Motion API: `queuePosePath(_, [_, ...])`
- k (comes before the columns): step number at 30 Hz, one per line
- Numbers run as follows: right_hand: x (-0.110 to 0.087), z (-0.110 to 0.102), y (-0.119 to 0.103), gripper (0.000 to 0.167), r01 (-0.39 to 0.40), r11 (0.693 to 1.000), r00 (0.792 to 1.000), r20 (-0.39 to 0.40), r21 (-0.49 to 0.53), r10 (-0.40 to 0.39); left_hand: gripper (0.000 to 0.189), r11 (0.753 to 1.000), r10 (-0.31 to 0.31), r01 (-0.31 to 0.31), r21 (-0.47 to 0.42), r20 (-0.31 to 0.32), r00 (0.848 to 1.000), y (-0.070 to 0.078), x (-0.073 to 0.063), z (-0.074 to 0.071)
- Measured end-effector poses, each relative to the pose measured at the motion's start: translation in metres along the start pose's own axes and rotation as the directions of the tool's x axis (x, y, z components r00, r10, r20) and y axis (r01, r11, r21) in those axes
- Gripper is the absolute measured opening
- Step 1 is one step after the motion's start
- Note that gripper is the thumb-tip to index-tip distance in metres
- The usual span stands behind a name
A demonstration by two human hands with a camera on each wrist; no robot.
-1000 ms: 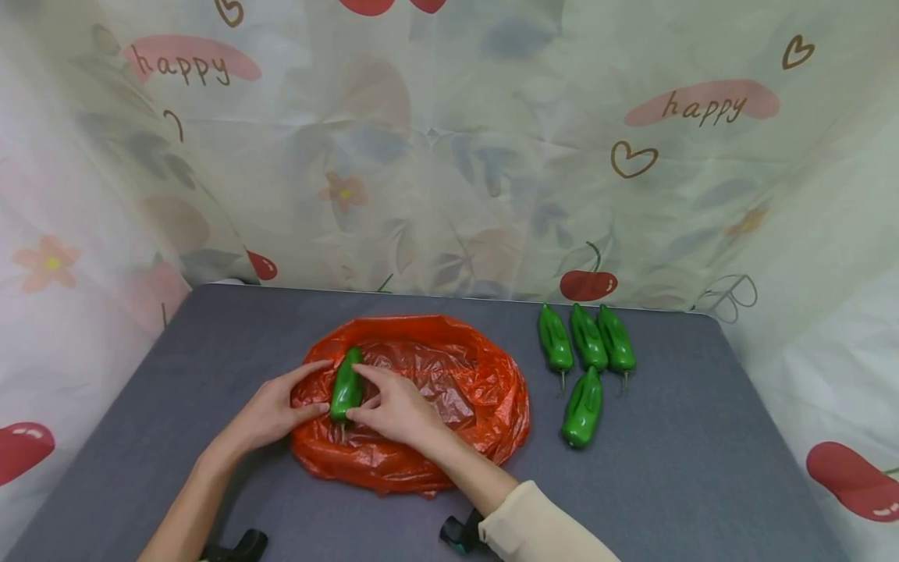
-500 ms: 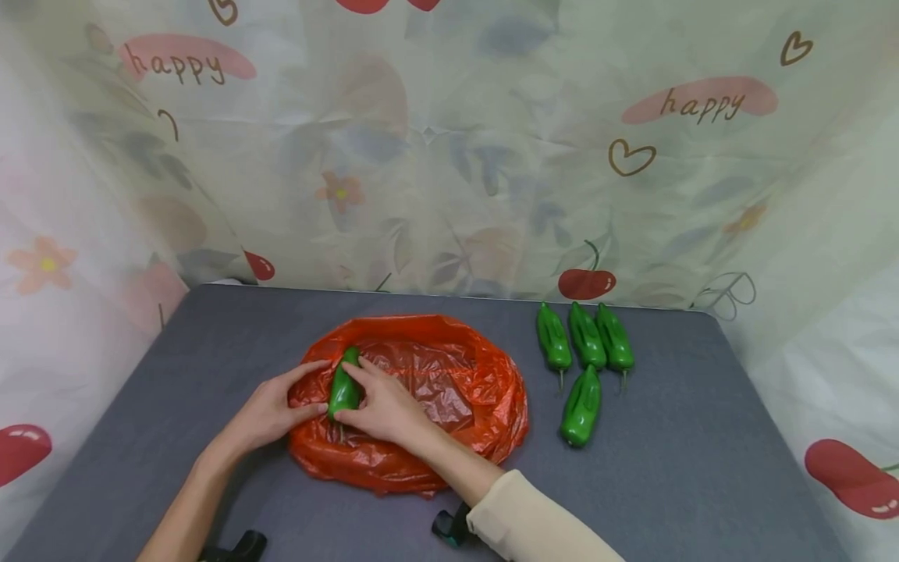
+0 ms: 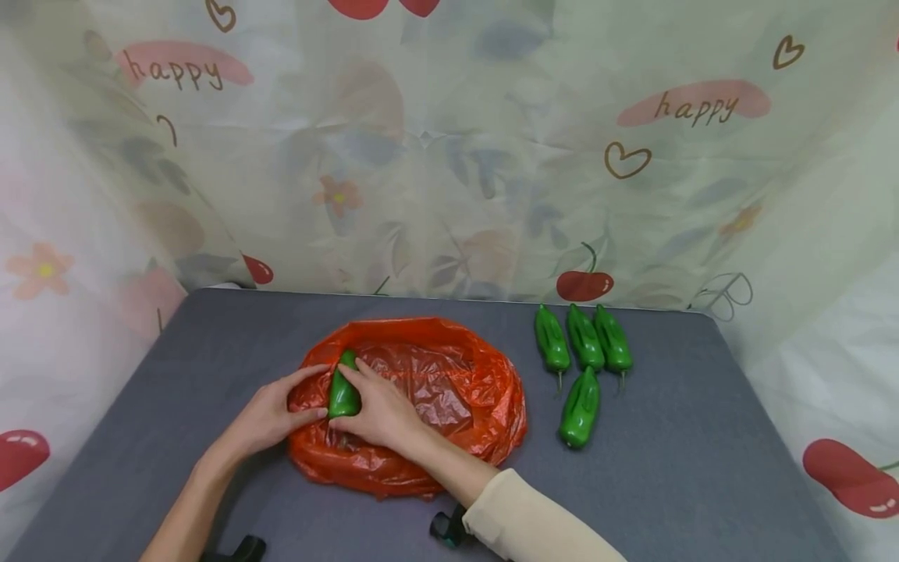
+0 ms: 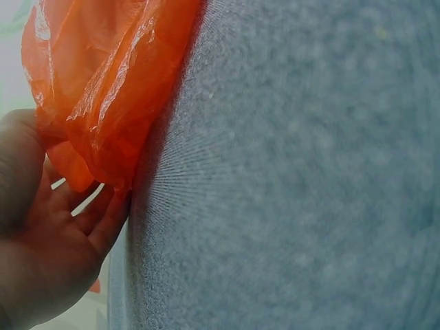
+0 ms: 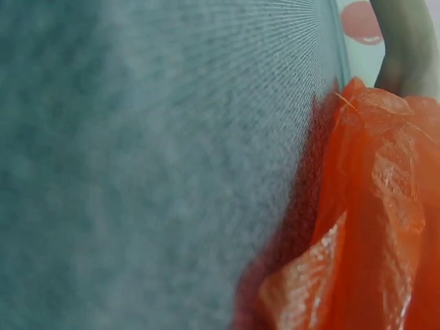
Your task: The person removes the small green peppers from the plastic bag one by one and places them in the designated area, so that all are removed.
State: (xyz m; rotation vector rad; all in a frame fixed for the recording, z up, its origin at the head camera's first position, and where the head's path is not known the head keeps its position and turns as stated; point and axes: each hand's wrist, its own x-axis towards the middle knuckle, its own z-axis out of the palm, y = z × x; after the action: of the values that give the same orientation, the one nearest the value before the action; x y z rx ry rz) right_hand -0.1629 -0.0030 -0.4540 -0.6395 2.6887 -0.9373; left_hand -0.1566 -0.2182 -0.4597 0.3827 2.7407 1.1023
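Note:
A red plastic bag (image 3: 449, 460) lies spread open on the table, its edge rolled into a raised rim. Inside its left part is a green pepper (image 3: 345, 396), held by my right hand (image 3: 382, 410) with the thumb at the near end and the fingers along the far end. My left hand (image 3: 270, 410) grips the bag's left rim, thumb and index finger reaching over it beside the pepper. In the left wrist view, the orange-red plastic (image 4: 117, 89) hangs between thumb and fingers. The right wrist view shows the bag's side (image 5: 375, 206); the right hand is hidden there.
Several green peppers lie right of the bag: a row with stems toward me (image 3: 586, 339), and one nearer pepper (image 3: 580, 410). A grey cloth (image 3: 667, 468) covers the table. A printed curtain (image 3: 428, 195) hangs behind it. Black straps (image 3: 449, 528) show near the wrists.
The right hand has shifted slightly left with its grip on the pepper, covering more of it and bringing it closer to the left rim. The left hand stays at the bag's rim.

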Motion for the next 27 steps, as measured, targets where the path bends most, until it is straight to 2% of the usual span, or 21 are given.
queuePosePath(7, [-0.002, -0.006, 0.003, 0.079, 0.0, 0.993, 1.0, 0.008, 0.116, -0.001, 0.067, 1.0, 0.002, -0.002, -0.001, -0.003, 1.0, 0.001, 0.0, -0.002])
queuePosePath(13, [-0.003, -0.012, 0.012, 0.079, 0.004, 0.969, 0.999, 0.043, 0.245, -0.015, 0.067, 1.0, 0.013, -0.013, 0.0, -0.01, 1.0, -0.001, 0.001, -0.001])
queuePosePath(17, [-0.007, -0.019, 0.018, 0.079, -0.015, 0.934, 0.997, 0.078, 0.358, -0.014, 0.067, 1.0, 0.019, -0.019, -0.005, -0.007, 1.0, -0.002, 0.002, -0.001])
queuePosePath(23, [-0.012, -0.031, 0.024, 0.077, -0.082, 0.848, 0.992, 0.125, 0.523, 0.019, 0.067, 1.0, 0.024, -0.024, -0.004, -0.01, 1.0, -0.002, 0.002, -0.001])
queuePosePath(27, [-0.016, -0.036, 0.027, 0.075, -0.091, 0.8, 0.993, 0.111, 0.593, 0.03, 0.066, 1.0, 0.019, -0.02, -0.004, -0.012, 1.0, -0.002, 0.001, 0.0])
